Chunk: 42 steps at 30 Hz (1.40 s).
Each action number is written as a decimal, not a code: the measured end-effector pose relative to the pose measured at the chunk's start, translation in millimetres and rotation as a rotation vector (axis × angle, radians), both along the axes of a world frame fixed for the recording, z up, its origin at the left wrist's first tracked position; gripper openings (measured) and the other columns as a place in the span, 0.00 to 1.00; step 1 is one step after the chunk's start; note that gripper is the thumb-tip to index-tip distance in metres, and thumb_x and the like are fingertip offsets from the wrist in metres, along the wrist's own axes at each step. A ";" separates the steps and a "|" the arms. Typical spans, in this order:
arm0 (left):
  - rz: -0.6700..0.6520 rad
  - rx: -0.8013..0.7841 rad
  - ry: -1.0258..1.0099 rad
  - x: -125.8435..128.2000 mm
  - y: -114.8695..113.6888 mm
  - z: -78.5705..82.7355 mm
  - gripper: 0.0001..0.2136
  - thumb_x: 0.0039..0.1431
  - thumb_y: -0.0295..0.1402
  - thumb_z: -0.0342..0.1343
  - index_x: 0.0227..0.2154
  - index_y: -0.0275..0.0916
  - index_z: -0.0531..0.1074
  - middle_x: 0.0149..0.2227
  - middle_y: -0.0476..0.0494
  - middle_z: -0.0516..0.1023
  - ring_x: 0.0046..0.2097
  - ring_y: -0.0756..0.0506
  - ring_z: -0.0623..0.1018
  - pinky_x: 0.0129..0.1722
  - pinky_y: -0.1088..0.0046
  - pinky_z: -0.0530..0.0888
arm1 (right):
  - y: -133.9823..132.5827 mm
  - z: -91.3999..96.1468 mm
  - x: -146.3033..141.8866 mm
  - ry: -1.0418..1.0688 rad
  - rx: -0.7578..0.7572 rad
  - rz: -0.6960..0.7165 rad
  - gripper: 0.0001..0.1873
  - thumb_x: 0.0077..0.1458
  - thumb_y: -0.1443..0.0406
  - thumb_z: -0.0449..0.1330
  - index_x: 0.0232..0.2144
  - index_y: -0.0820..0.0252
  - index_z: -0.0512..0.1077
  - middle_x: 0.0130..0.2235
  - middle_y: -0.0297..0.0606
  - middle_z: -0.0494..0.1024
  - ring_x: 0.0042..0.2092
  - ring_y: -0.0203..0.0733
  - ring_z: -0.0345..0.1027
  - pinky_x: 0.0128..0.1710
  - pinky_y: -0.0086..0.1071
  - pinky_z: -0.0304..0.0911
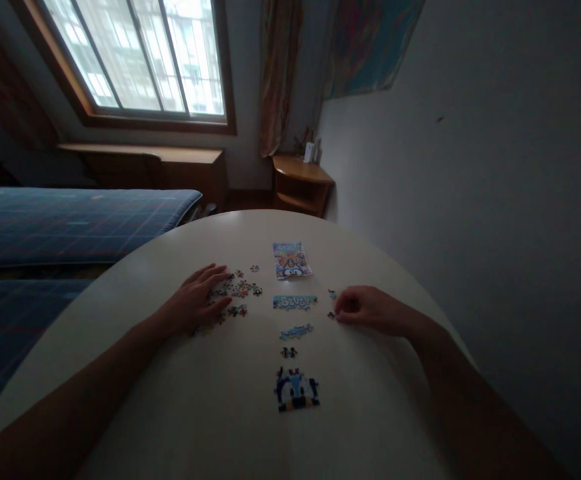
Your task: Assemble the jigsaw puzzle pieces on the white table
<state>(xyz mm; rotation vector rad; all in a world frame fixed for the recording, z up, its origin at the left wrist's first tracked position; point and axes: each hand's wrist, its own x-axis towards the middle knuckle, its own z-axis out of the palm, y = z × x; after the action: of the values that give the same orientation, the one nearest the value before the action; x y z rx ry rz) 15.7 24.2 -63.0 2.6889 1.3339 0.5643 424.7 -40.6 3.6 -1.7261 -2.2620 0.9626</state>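
Observation:
My left hand [200, 297] lies with spread fingers on a loose pile of jigsaw puzzle pieces [243, 289], partly covering it. To the right, my right hand [367, 308] is curled, thumb and forefinger pinched at a small dark puzzle piece [331, 315] by the tabletop. Just beyond those fingertips lies another puzzle piece [332, 293]. Between my hands, a joined lettered strip [295, 303] sits above a tilted light-blue joined section [296, 332]. Nearer to me are a small dark joined bit [289, 353] and a blue dog-face section [297, 389].
A printed picture sheet [291, 261] lies on the round white table [360, 400], beyond the strips. One stray piece [255, 269] rests past the pile. A bed with a blue plaid cover [70, 223] stands left, a wooden corner shelf [303, 170] behind, a wall [495, 200] right.

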 end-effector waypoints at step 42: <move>-0.446 0.036 0.065 116.3 -150.9 30.4 0.13 0.63 0.35 0.57 0.49 0.39 0.70 0.58 0.39 0.70 0.57 0.38 0.70 0.54 0.58 0.72 | -17.1 -4.8 -55.6 -0.040 0.233 0.257 0.05 0.56 0.64 0.63 0.36 0.56 0.77 0.32 0.34 0.77 0.31 0.36 0.67 0.32 0.28 0.57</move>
<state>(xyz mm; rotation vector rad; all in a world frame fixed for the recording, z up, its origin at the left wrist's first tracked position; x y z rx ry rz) 132.0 -126.7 -32.7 2.9180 0.6949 0.4550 369.1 -57.7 -1.2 -1.3983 -2.5492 0.6739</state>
